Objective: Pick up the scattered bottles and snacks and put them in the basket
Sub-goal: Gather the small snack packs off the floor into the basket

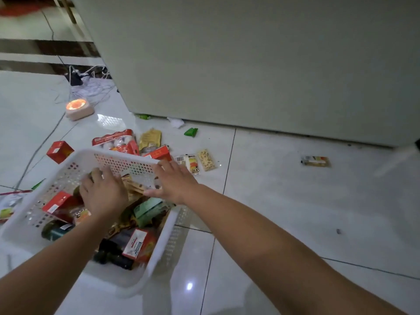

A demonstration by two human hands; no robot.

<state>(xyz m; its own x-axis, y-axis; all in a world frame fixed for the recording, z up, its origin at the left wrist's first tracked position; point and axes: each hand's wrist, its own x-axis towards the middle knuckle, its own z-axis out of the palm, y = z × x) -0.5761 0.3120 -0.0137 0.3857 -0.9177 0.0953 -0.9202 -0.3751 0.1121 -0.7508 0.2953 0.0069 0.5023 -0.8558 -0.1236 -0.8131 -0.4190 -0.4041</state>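
Head view, our listing.

1. Basket (167,228): white, perforated, standing on the tiled floor (272,212) directly below us.
2. Inside it we count an inner red box (56,202) against the left wall, a green-capped bottle (56,230) beside that box, a green packet (147,210) near the right wall, a red-white box (141,245) and dark bottles (113,253) at the near end, and brown packets (134,185) at the far end.
3. Left hand (103,194): inside the basket, palm down over the contents beside the brown packets. Fingers nearly straight and close together. We cannot tell whether anything is held under the palm.
4. Right hand (175,180): palm down at the far right corner. Fingers straight and slightly apart, tips on the rim, thumb stretched left over the brown packets. We see nothing in its grasp.
5. On the floor beyond the basket: a red bag (118,142) and a yellow pouch (150,138) just behind the far rim, and a far red box (160,153) touching that rim.
6. To the right of these: a white-orange packet (192,163) and a nut bar (206,159) side by side, with a green wrapper (191,132) further back.
7. Outliers: a left red box (59,151) off the far left corner, and a lone packet (316,161) well apart to the right.
8. Other: a pale cabinet (250,64) behind, a glowing lamp (78,108) and cables (91,76) at far left.
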